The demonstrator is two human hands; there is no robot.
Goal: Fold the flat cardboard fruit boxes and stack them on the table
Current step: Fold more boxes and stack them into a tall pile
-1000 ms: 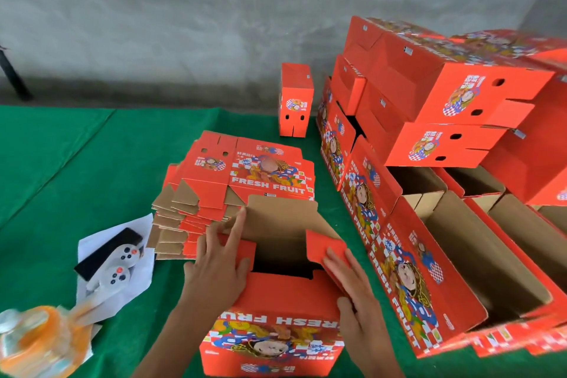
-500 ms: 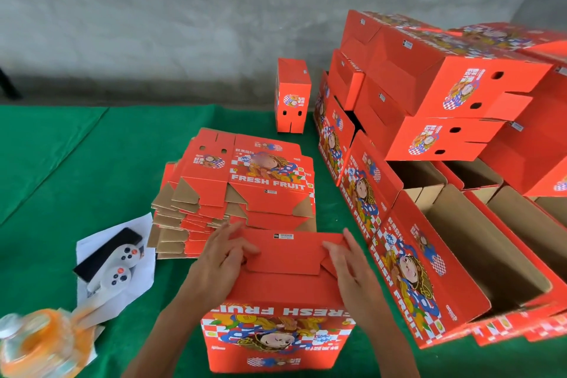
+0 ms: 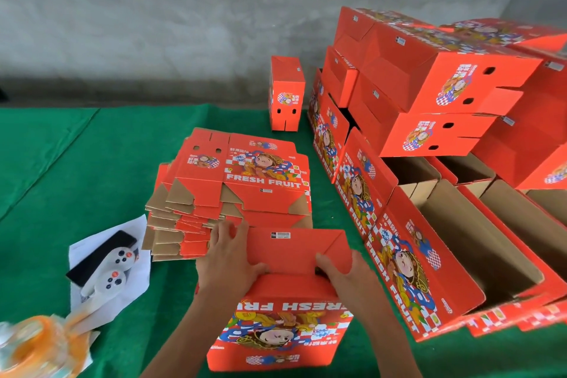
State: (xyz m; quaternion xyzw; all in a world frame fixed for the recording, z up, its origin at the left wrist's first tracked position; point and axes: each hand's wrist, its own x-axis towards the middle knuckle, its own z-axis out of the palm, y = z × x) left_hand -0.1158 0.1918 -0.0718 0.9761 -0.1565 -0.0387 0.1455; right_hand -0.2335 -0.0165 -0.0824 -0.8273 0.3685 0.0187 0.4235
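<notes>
Half-formed red box (image 3: pixel 285 294) on green worktop (image 3: pixel 76 163), nearest person, flaps uppermost. Left hand (image 3: pixel 228 258) and right hand (image 3: pixel 343 270) press flaps, fingers fairly straight. Likely light, stiff, creasable: hold by edges. Flat stack (image 3: pixel 233 190) just behind.

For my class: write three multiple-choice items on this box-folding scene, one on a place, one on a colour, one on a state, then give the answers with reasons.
1. Where does the pile of flat boxes lie?
A. Beyond the hands
B. Inside an open box
C. On the floor

2. What colour is the table cloth?
A. Blue
B. Green
C. White

3. How are the flaps of the box being folded?
A. Torn off
B. Standing upright
C. Folded down, pressed

Answers: 1 A, it lies behind the left hand. 2 B, green shows all round. 3 C, both the left and right hand press the flaps flat.
</notes>
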